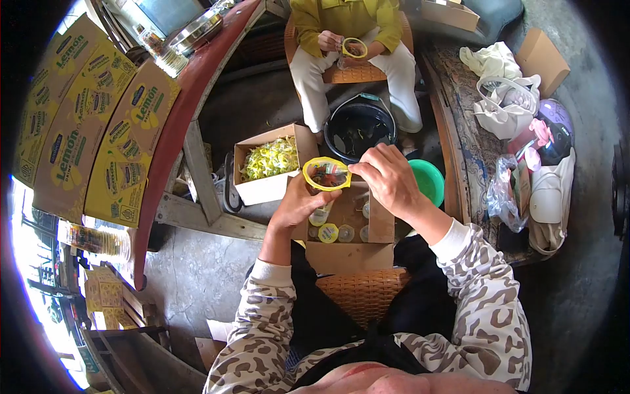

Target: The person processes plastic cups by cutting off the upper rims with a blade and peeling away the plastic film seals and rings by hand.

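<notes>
My left hand (295, 207) is wrapped round a clear plastic cup (327, 174) with a yellow rim, holding it tilted so that its inside shows. Something dark and reddish is visible within the cup. My right hand (392, 180) pinches the right side of the yellow rim between thumb and fingers. Whether it grips the rim itself or a bit of film there is too small to tell. Below both hands stands an open cardboard box (348, 256) with several cups inside, one topped by a yellow lid (328, 232).
A box (262, 192) of yellow-green strips stands left of a black bucket (331, 134) holding dark liquid. A green basin (430, 182) lies right. Opposite sits a person (354, 20) holding another yellow-rimmed cup (354, 48). Lemon drink cartons (125, 144) flank the red-edged table (174, 125).
</notes>
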A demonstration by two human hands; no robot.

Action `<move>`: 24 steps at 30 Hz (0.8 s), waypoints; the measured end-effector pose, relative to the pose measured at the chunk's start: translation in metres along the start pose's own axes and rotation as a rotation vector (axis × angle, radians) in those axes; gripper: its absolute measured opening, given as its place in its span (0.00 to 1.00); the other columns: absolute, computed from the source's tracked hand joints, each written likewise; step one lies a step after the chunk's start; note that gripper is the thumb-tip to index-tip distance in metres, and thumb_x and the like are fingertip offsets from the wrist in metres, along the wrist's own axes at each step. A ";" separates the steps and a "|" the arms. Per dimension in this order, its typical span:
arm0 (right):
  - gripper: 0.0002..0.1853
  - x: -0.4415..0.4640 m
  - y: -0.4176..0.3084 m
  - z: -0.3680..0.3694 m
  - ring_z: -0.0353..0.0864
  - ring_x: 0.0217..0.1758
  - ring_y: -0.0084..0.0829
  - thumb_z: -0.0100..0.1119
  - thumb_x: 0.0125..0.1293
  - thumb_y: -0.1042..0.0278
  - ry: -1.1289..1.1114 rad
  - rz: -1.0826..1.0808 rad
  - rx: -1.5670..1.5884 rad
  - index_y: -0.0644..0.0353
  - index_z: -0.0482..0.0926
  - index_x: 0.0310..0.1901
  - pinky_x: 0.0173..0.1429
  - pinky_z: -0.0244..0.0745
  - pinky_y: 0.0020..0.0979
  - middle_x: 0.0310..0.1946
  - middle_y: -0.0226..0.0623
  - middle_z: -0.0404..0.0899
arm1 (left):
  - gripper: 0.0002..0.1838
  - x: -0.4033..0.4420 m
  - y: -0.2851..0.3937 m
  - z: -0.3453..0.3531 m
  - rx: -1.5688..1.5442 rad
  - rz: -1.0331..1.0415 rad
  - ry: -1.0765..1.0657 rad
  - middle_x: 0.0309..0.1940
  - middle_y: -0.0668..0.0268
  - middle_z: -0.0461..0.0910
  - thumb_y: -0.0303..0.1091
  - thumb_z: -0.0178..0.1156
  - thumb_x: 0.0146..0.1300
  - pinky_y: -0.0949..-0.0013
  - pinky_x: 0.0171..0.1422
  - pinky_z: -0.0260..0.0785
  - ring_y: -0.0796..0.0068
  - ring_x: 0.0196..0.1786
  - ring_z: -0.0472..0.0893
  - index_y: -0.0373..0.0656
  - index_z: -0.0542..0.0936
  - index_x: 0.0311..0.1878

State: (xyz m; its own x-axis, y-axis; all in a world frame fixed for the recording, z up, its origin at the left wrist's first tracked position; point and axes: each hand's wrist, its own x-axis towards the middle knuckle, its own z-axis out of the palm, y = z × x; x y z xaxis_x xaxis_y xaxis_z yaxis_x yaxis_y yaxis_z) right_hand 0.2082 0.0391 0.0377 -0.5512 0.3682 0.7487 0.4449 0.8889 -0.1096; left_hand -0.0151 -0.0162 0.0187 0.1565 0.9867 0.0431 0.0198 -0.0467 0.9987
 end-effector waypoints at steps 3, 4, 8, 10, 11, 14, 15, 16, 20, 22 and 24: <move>0.07 -0.002 0.004 0.002 0.76 0.41 0.31 0.65 0.57 0.71 -0.015 -0.006 -0.031 0.57 0.81 0.38 0.45 0.72 0.33 0.35 0.30 0.74 | 0.29 0.001 -0.001 -0.003 0.010 -0.017 -0.012 0.47 0.63 0.82 0.35 0.72 0.58 0.70 0.50 0.75 0.77 0.47 0.81 0.35 0.74 0.60; 0.07 -0.002 0.004 0.003 0.76 0.41 0.31 0.65 0.57 0.71 -0.011 -0.010 -0.031 0.57 0.81 0.38 0.45 0.72 0.33 0.35 0.30 0.74 | 0.28 0.001 0.000 -0.002 0.024 -0.041 0.009 0.47 0.63 0.82 0.34 0.72 0.58 0.70 0.50 0.75 0.77 0.47 0.80 0.35 0.74 0.59; 0.05 -0.002 0.001 0.005 0.76 0.41 0.31 0.65 0.58 0.71 -0.026 -0.025 -0.041 0.57 0.82 0.36 0.44 0.72 0.33 0.36 0.31 0.74 | 0.35 0.000 -0.010 -0.005 -0.014 -0.165 0.019 0.52 0.61 0.79 0.32 0.72 0.55 0.66 0.57 0.75 0.73 0.50 0.81 0.36 0.70 0.65; 0.04 -0.003 0.000 0.005 0.76 0.41 0.31 0.65 0.59 0.71 -0.030 -0.026 -0.025 0.58 0.82 0.36 0.44 0.73 0.33 0.36 0.31 0.74 | 0.31 -0.002 -0.007 -0.001 -0.097 -0.166 0.027 0.48 0.63 0.80 0.31 0.71 0.56 0.68 0.53 0.75 0.75 0.48 0.80 0.36 0.71 0.62; 0.04 -0.004 0.000 0.005 0.76 0.41 0.31 0.64 0.59 0.71 -0.032 -0.023 -0.011 0.58 0.82 0.36 0.44 0.73 0.33 0.35 0.31 0.74 | 0.27 -0.003 -0.004 0.001 -0.177 -0.167 0.032 0.44 0.65 0.80 0.29 0.71 0.56 0.71 0.50 0.74 0.78 0.46 0.79 0.36 0.73 0.58; 0.05 -0.003 -0.005 0.005 0.76 0.41 0.31 0.64 0.59 0.70 -0.006 -0.061 -0.024 0.59 0.81 0.36 0.45 0.73 0.34 0.35 0.31 0.74 | 0.33 -0.007 0.000 0.012 -0.237 -0.179 0.072 0.46 0.65 0.79 0.29 0.73 0.53 0.71 0.49 0.75 0.79 0.44 0.79 0.36 0.71 0.62; 0.05 -0.004 -0.006 0.005 0.76 0.41 0.31 0.64 0.59 0.70 -0.007 -0.061 -0.026 0.59 0.81 0.36 0.45 0.73 0.34 0.35 0.31 0.74 | 0.33 -0.007 -0.002 0.011 -0.238 -0.178 0.071 0.46 0.65 0.79 0.29 0.73 0.53 0.71 0.49 0.75 0.79 0.44 0.79 0.36 0.71 0.62; 0.05 -0.005 -0.006 0.006 0.75 0.41 0.31 0.64 0.59 0.70 -0.010 -0.073 -0.032 0.59 0.81 0.36 0.45 0.73 0.33 0.35 0.31 0.74 | 0.32 -0.006 -0.004 0.008 -0.183 -0.164 0.039 0.46 0.66 0.79 0.29 0.74 0.52 0.72 0.49 0.75 0.79 0.44 0.79 0.36 0.72 0.61; 0.06 -0.009 -0.008 0.009 0.75 0.40 0.30 0.64 0.59 0.70 -0.025 -0.097 -0.049 0.59 0.81 0.37 0.45 0.73 0.33 0.35 0.31 0.74 | 0.32 -0.005 -0.002 0.005 -0.112 -0.167 0.000 0.46 0.67 0.80 0.29 0.75 0.50 0.73 0.50 0.75 0.80 0.44 0.80 0.36 0.73 0.59; 0.05 -0.010 -0.010 0.011 0.75 0.40 0.30 0.64 0.59 0.70 -0.018 -0.101 -0.066 0.59 0.81 0.36 0.45 0.73 0.33 0.35 0.31 0.73 | 0.32 -0.005 -0.002 0.001 -0.120 -0.191 -0.013 0.46 0.67 0.80 0.29 0.75 0.50 0.73 0.50 0.75 0.80 0.44 0.80 0.36 0.73 0.59; 0.04 -0.009 -0.012 0.009 0.76 0.41 0.33 0.65 0.58 0.74 -0.047 -0.019 -0.003 0.60 0.80 0.34 0.45 0.74 0.35 0.35 0.33 0.73 | 0.32 -0.004 -0.001 -0.001 -0.127 -0.214 -0.027 0.46 0.67 0.80 0.29 0.75 0.50 0.73 0.51 0.75 0.79 0.45 0.80 0.36 0.73 0.59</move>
State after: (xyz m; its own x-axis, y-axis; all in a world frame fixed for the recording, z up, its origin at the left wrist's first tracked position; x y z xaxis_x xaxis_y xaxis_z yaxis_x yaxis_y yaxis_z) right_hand 0.2012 0.0276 0.0266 -0.5921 0.3641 0.7189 0.4366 0.8948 -0.0936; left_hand -0.0166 -0.0200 0.0177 0.1880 0.9676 -0.1684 -0.0691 0.1841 0.9805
